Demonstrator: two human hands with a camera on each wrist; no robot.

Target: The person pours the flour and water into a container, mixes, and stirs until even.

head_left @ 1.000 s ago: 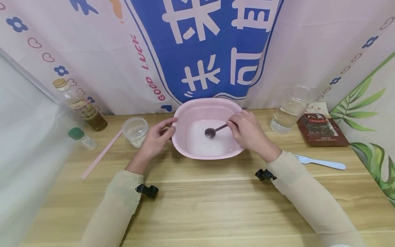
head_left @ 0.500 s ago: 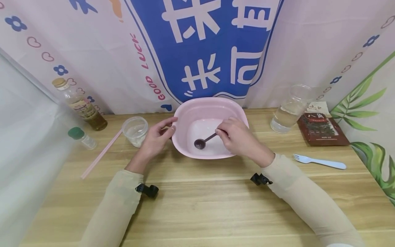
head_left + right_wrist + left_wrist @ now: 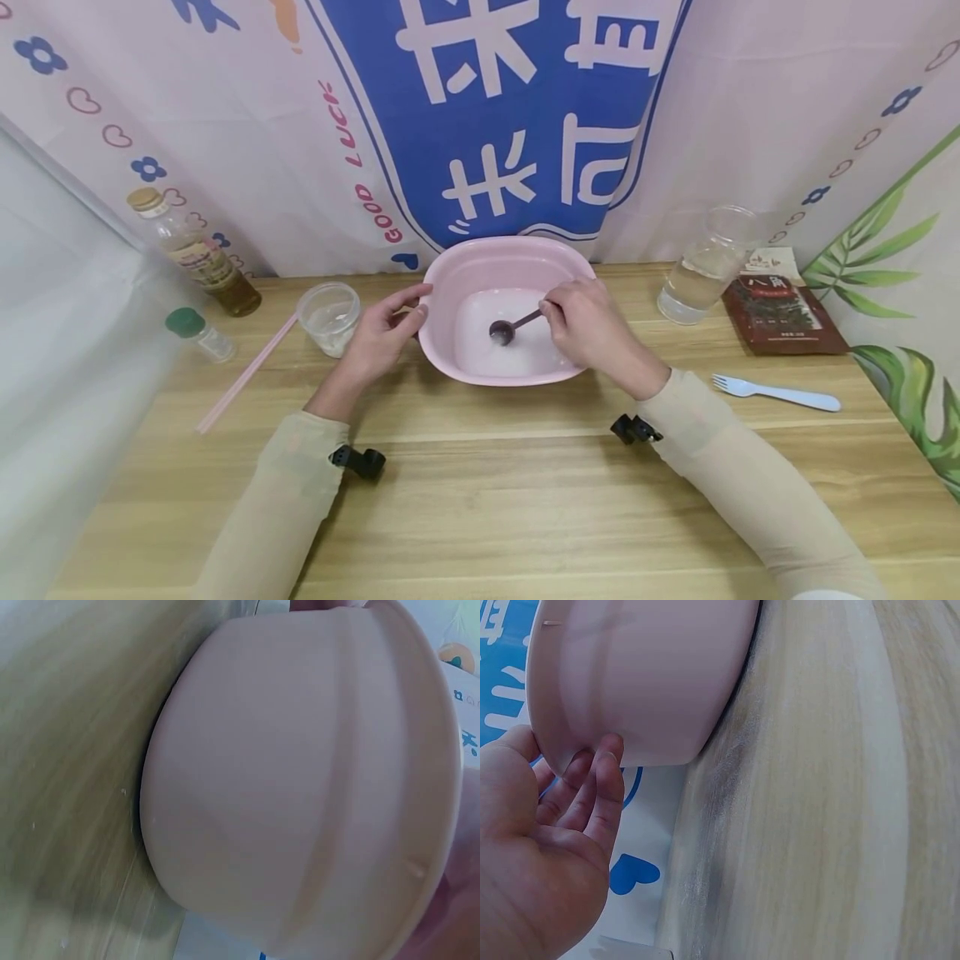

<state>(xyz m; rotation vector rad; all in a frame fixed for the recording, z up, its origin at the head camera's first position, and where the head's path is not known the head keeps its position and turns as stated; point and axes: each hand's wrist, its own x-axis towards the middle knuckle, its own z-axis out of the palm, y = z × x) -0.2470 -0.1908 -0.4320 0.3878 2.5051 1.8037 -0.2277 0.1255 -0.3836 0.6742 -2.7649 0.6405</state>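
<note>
A pink plastic basin (image 3: pixel 513 250) stands on the wooden table near the back curtain. Whitish contents (image 3: pixel 480 312) cover its bottom; whether powder or liquid I cannot tell. My left hand (image 3: pixel 378 337) grips the basin's left rim, and the left wrist view shows its fingers against the outer wall (image 3: pixel 649 682). Over the basin, my right hand (image 3: pixel 585 321) pinches the handle of a dark brown spoon (image 3: pixel 502 332) with a small round bowl, which is down at the whitish contents. In the right wrist view the basin's wall (image 3: pixel 247 772) hides the spoon and most of the right hand.
On the left are an oil bottle (image 3: pixel 217 271), a green-capped shaker (image 3: pixel 198 333), pink chopsticks (image 3: pixel 247 375) and a clear tub (image 3: pixel 330 321). A water cup (image 3: pixel 693 279), a brown spice packet (image 3: pixel 783 317) and a blue fork (image 3: pixel 783 394) are on the right.
The spoon and right hand swept left and toward the front of the basin, then back right and slightly away. The left hand and the basin have stayed put.
</note>
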